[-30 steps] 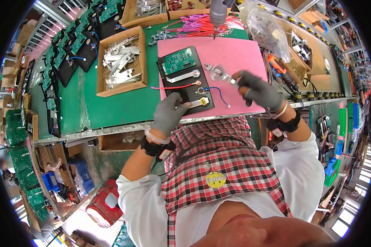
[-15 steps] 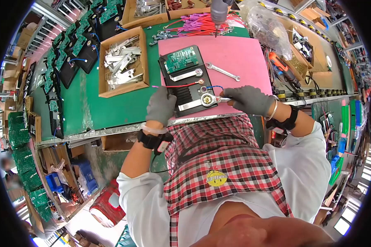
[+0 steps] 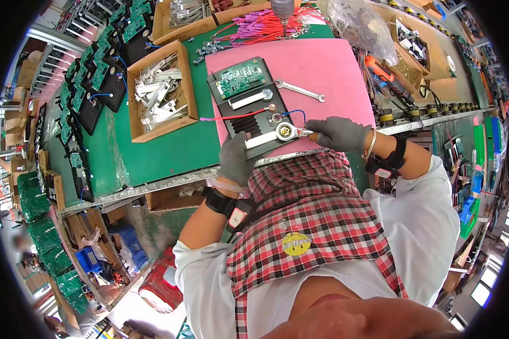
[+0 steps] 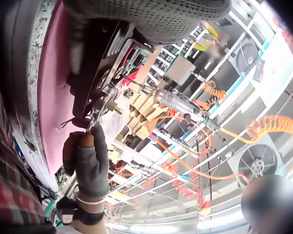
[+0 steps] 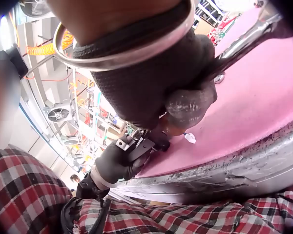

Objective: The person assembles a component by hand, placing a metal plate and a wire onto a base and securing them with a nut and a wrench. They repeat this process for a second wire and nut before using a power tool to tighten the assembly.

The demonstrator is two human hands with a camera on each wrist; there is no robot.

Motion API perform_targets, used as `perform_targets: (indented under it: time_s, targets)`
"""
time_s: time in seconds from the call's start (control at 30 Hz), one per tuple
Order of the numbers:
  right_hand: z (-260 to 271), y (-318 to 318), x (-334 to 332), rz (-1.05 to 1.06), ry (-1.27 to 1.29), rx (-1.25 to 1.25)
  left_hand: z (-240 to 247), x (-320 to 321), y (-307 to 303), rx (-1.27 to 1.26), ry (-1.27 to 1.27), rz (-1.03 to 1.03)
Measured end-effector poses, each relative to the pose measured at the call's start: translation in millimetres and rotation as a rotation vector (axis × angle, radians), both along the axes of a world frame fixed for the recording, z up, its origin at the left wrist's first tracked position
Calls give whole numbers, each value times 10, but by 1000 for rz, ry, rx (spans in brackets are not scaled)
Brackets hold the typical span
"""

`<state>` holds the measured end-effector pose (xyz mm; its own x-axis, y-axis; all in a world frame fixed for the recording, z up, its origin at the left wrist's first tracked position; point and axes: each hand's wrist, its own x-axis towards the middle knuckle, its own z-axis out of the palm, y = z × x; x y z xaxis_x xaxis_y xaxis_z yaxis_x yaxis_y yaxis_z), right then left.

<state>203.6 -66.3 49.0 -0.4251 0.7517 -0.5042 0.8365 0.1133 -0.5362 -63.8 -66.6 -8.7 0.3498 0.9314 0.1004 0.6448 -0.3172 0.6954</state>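
A black base [image 3: 254,121] lies on the pink mat with a green circuit board [image 3: 240,78], red and blue wires and two silver bars. Gripped in the gloved right hand [image 3: 340,134] is a shiny wrench, its round head [image 3: 286,131] around a brass fitting at the near bar's right end. The gloved left hand [image 3: 236,158] holds the base's near left corner, fingertips by that bar's left end; its underside grip is hidden. In the left wrist view the right hand [image 4: 92,165] pinches the tool; the right wrist view shows the left hand [image 5: 118,163] at the base.
A second wrench [image 3: 301,90] lies on the pink mat [image 3: 336,68]. Left of it stands a cardboard box [image 3: 134,107] of metal strips. Behind are red wires [image 3: 260,27] and a hanging driver [image 3: 283,8]; an orange-handled tool [image 3: 379,69] is at right.
The right hand has brought its wrench from above the mat's right side down onto the brass fitting. The left hand left the near bar, then came back to the base's near left corner.
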Motion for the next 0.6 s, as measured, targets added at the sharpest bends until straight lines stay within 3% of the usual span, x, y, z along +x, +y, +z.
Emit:
perform_targets:
  time_s: [0.07,0.37,0.4,0.47,0.6]
  targets:
    - [-9,-42,-7,-40,39,-17,-1,50,-75,94,10,18]
    - [-203,-390,-159,-331,287,64,40,174,-251,82,-51,89]
    - [-85,-372,-212,-336,242,-61,37,166,-266,73,-54,91]
    - [-108,-396,-215,-342,251,-67,17,171,-278,40,-25,100]
    - [-88,-301,-156,-279,237,67,-206,119,-268,49,-105,125]
